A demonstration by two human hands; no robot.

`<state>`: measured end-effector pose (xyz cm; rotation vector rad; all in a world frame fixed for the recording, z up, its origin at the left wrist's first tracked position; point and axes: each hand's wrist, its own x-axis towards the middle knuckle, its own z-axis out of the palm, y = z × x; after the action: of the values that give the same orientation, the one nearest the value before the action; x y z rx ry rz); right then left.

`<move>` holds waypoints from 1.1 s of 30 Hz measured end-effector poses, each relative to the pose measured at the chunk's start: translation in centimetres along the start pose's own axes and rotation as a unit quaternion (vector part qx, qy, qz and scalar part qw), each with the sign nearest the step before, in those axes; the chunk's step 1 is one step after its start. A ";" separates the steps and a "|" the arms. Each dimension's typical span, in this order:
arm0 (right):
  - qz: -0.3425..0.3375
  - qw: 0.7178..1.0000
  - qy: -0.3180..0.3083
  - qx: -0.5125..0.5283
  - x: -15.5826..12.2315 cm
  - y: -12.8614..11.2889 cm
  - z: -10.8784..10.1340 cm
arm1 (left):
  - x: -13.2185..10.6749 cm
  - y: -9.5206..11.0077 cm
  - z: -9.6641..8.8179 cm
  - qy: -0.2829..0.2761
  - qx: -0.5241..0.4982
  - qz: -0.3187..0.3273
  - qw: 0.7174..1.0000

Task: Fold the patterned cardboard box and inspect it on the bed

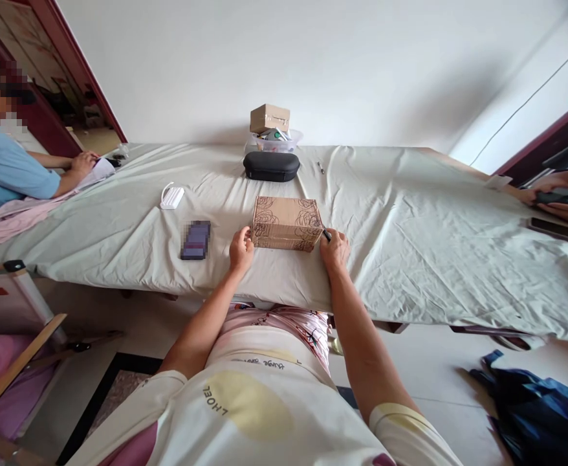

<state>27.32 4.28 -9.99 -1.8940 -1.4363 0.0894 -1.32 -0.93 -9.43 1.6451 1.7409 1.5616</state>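
Note:
A brown cardboard box (286, 220) with dark scribbled swirls on its top and sides sits on the cloth in front of me. My left hand (242, 250) is at its left end, fingers curled against the near left corner. At the opposite end, my right hand (335, 249) is closed around a black pen (327, 235), whose tip points to the box's right edge. A phone (195, 240) with a blurred screen lies left of my left hand. Beyond the box is a black zip case (271, 166).
A pale green cloth (410, 226) covers the long table. Behind the case, a clear plastic tub (288, 144) stands beneath a smaller carton (270, 119). A white corded block (172, 197) and a thin pen (321, 167) lie farther back. People sit at both ends.

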 end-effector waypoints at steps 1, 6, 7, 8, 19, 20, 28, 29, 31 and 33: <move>0.002 1.000 0.008 0.011 0.1 0.2 0.1 | -0.3 0.3 -0.5 0.006 0.011 0.004 1.000; 0.004 0.997 0.051 0.060 0.6 0.9 0.6 | -0.2 0.4 -5.2 0.058 0.078 -0.021 0.995; 0.000 0.996 0.059 0.071 0.6 1.0 0.7 | 0.1 0.1 -6.5 0.073 0.097 -0.034 0.992; -0.005 0.994 0.067 0.081 0.7 1.1 0.9 | 0.6 -0.3 -7.8 0.096 0.126 -0.058 0.986; 0.010 0.986 0.086 0.144 0.9 1.5 1.8 | 1.9 -2.9 -11.9 0.011 0.430 -0.240 0.870; 0.014 0.985 0.084 0.149 0.9 1.6 1.7 | 1.9 -3.1 -11.8 0.009 0.430 -0.247 0.868; 0.040 0.983 0.085 0.160 1.2 1.8 1.5 | 2.0 -4.8 -12.5 0.017 0.434 -0.238 0.869; 0.039 0.982 0.089 0.163 1.3 1.9 1.5 | 2.0 -4.9 -12.5 0.023 0.431 -0.236 0.871; 0.035 0.981 0.097 0.166 1.2 2.0 1.6 | 1.9 -5.0 -12.4 0.034 0.422 -0.235 0.875; 0.029 0.980 0.106 0.167 1.2 2.0 1.7 | 1.8 -5.0 -12.4 0.035 0.410 -0.233 0.881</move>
<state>28.58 5.95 -11.95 -1.6174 -1.1433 0.1439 -14.32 -4.33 -8.00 1.2600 2.8058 0.6832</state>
